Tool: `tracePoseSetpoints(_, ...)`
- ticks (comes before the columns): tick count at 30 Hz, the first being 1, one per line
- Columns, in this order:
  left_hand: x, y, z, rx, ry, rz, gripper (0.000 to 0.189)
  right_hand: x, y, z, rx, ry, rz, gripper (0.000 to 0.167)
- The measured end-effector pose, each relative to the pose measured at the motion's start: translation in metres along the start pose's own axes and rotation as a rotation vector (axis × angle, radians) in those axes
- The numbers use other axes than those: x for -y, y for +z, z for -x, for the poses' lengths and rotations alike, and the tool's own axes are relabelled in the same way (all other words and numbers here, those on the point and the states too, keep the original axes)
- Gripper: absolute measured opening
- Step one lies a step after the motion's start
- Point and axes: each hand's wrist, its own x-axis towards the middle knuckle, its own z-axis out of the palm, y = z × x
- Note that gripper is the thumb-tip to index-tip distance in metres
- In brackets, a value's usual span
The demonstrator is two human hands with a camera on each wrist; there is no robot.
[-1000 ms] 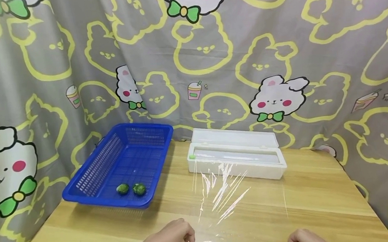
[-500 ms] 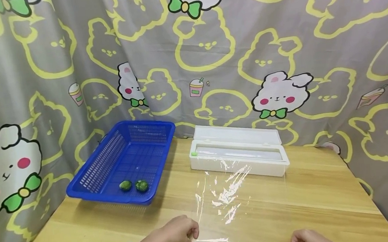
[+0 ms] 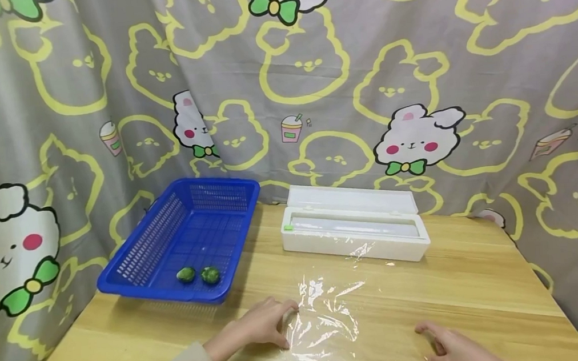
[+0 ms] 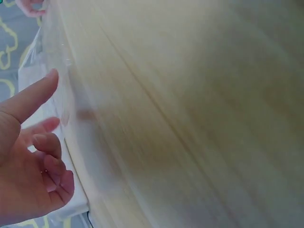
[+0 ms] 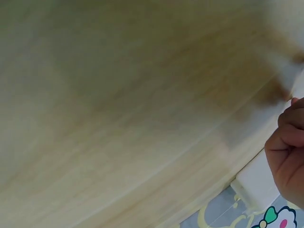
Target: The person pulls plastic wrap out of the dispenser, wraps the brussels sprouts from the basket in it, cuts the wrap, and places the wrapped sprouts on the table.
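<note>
A sheet of clear plastic wrap point(image 3: 327, 320) stretches over the wooden table from the white dispenser box point(image 3: 351, 246), its glossy wrinkles catching light. At the sheet's left edge my left hand point(image 3: 262, 323) has its thumb and index finger spread apart, fingertips right by the film. The left wrist view shows this hand point(image 4: 35, 161) with thumb extended and other fingers loosely bent. To the right of the sheet, my right hand point(image 3: 453, 347) rests low over the table, thumb and index apart with nothing between them. Only part of the right hand point(image 5: 287, 152) enters the right wrist view.
A blue plastic basket point(image 3: 160, 295) stands at the left, with two small round green vegetables point(image 3: 211, 275) near its front end. The box's white lid point(image 3: 350, 199) is raised at the back. A patterned grey curtain point(image 3: 237, 64) hangs behind the table point(image 3: 483, 278).
Both hands have let go of the plastic wrap's near corners, their fingers spreading apart. The film has sunk toward the table and its wrinkles have shifted. The left hand has moved slightly forward.
</note>
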Motion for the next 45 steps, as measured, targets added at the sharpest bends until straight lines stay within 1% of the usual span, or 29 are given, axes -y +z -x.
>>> tracePoseSetpoints(1,0.001,0.001,0.0,0.004,-0.013,-0.014,0.067,-0.001,0.0,0.0,0.002,-0.008,-0.013,0.048)
tracePoseSetpoints(3,0.002,0.001,0.001,0.01,-0.04,-0.041,0.069,-0.002,0.0,-0.001,0.01,0.0,-0.06,0.053)
tracePoseSetpoints(5,0.004,0.002,0.002,0.015,-0.062,-0.059,0.071,-0.005,-0.001,0.0,0.014,0.003,-0.07,0.056)
tracePoseSetpoints(6,0.005,0.001,0.002,0.016,-0.07,-0.062,0.072,-0.005,-0.002,0.0,0.018,0.022,-0.074,0.058)
tracePoseSetpoints(9,0.008,0.001,0.003,0.016,-0.091,-0.067,0.075,-0.006,-0.005,0.0,0.032,0.044,-0.047,0.063)
tracePoseSetpoints(12,0.01,-0.001,0.004,0.024,-0.113,-0.063,0.078,-0.006,-0.006,0.0,0.037,0.046,-0.014,0.068)
tracePoseSetpoints(17,0.012,-0.002,0.006,0.031,-0.13,-0.047,0.08,-0.007,-0.006,-0.001,0.022,-0.002,0.063,0.072)
tracePoseSetpoints(19,0.013,-0.004,0.007,0.024,-0.139,-0.041,0.079,-0.007,-0.006,0.0,0.018,-0.02,0.077,0.074)
tracePoseSetpoints(21,0.015,-0.007,0.007,0.018,-0.153,-0.046,0.079,-0.007,-0.006,0.0,0.022,-0.018,0.064,0.076)
tracePoseSetpoints(23,0.017,-0.009,0.009,0.01,-0.165,-0.059,0.077,-0.006,-0.006,-0.001,0.021,-0.003,0.056,0.077)
tracePoseSetpoints(25,0.019,-0.012,0.011,0.004,-0.172,-0.079,0.075,-0.005,-0.006,-0.001,0.024,0.03,0.031,0.078)
tracePoseSetpoints(27,0.021,-0.015,0.013,-0.004,-0.17,-0.068,0.072,-0.004,-0.005,-0.001,0.027,0.06,0.016,0.08)
tracePoseSetpoints(29,0.021,-0.019,0.017,-0.018,-0.167,-0.034,0.069,-0.004,-0.005,-0.002,0.031,0.085,0.008,0.083)
tracePoseSetpoints(31,0.021,-0.025,0.019,-0.027,-0.151,0.031,0.066,-0.006,-0.005,-0.001,0.032,0.094,0.015,0.084)
tracePoseSetpoints(34,0.021,-0.037,0.02,-0.043,-0.093,0.138,0.057,-0.009,-0.005,0.0,0.032,0.073,0.053,0.084)
tracePoseSetpoints(37,0.019,-0.052,0.022,-0.051,-0.002,0.236,0.048,-0.011,-0.007,0.001,0.038,0.045,0.072,0.083)
tracePoseSetpoints(38,0.018,-0.057,0.023,-0.053,0.019,0.263,0.047,-0.012,-0.008,0.002,0.043,0.041,0.063,0.083)
tracePoseSetpoints(41,0.015,-0.073,0.028,-0.069,0.065,0.362,0.046,-0.012,-0.01,0.002,0.053,0.029,0.05,0.083)
tracePoseSetpoints(43,0.016,-0.084,0.034,-0.098,0.088,0.419,0.045,-0.011,-0.009,0.001,0.06,0.032,0.029,0.083)
tracePoseSetpoints(45,0.02,-0.096,0.039,-0.135,0.104,0.465,0.043,-0.011,-0.009,0.001,0.063,0.031,0.027,0.084)
